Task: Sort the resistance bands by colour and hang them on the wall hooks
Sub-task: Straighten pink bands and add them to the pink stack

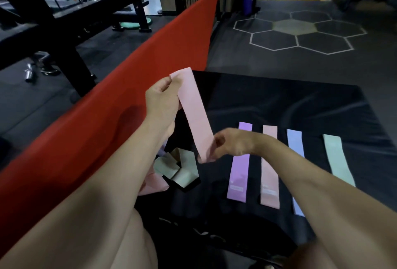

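Note:
A pink resistance band [194,112] is stretched flat in the air between both hands. My left hand [163,101] pinches its upper end and my right hand [231,143] pinches its lower end. On the black cloth [279,96] below lie bands side by side: a purple band [239,170], a second pink band [269,172], a lilac-blue band [296,161] partly under my right forearm, and a pale green band [338,159]. A crumpled pale green band [180,167] and another pink band [153,185] lie in a heap under my left arm.
A long red padded edge [129,79] runs diagonally along the left of the cloth. Black gym racks and a bench frame [71,17] stand beyond it. Dark rubber floor with white hexagon markings [300,32] lies ahead. No wall hooks are in view.

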